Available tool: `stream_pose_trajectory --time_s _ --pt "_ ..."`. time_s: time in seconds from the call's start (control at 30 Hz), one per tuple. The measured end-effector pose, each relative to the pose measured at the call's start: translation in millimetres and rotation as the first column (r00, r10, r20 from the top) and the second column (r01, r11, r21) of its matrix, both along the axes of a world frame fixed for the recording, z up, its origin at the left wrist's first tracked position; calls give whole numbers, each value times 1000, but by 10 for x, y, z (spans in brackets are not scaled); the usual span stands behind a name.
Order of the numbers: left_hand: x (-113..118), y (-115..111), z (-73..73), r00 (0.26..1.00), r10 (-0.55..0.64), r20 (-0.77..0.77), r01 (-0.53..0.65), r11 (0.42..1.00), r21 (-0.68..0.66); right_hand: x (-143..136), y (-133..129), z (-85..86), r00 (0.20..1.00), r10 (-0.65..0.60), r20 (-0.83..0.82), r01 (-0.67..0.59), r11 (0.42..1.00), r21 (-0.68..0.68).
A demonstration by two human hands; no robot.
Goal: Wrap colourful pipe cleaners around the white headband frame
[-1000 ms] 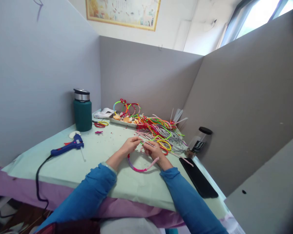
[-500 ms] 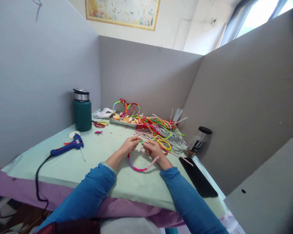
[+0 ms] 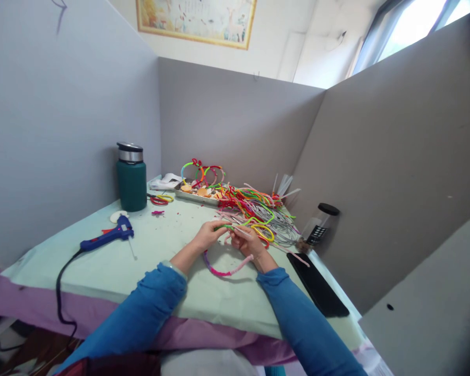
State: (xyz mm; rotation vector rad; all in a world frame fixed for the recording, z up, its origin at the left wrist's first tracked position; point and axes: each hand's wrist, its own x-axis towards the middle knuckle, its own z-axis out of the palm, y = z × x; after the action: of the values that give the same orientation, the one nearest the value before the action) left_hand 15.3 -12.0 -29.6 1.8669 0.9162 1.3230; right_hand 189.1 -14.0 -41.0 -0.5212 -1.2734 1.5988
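Over the middle of the table, both my hands hold a ring of coloured pipe cleaner (image 3: 220, 272), pink and purple along its lower curve. My left hand (image 3: 208, 235) pinches its upper left part, where a green stretch shows at the fingertips. Close by, my right hand (image 3: 247, 243) has its fingers closed at the green part, with a pale thin strip between them. A light pink end sticks out below the right hand. Yellow-and-red-handled scissors (image 3: 263, 233) lie just behind the right hand, partly covered by pipe cleaners.
A heap of pipe cleaners (image 3: 254, 201) lies behind the hands, beside a metal tray (image 3: 198, 197) with finished-looking rings. At left are a glue gun (image 3: 105, 237), a green bottle (image 3: 132, 180) and more scissors (image 3: 160, 199). A black phone-like slab (image 3: 317, 287) and clear jar (image 3: 320, 227) are at right.
My left fingers have shifted slightly down and along the ring, and more green shows between my hands. The ring has turned a little. Everything else stays where it was.
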Motion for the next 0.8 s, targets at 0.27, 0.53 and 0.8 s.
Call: stream_pose_trajectory --time_s 0.27,0.53,0.8 --pt "-5 -7 2 1000 1 -27 -3 998 -63 -13 65 -9 994 -88 58 91 995 -44" --pt "18 -96 38 999 -43 -33 31 953 -302 -23 3 53 990 -133 33 135 990 -44" --pt "18 -130 63 996 -80 -50 53 916 -398 20 -102 178 998 -67 16 68 997 -35"
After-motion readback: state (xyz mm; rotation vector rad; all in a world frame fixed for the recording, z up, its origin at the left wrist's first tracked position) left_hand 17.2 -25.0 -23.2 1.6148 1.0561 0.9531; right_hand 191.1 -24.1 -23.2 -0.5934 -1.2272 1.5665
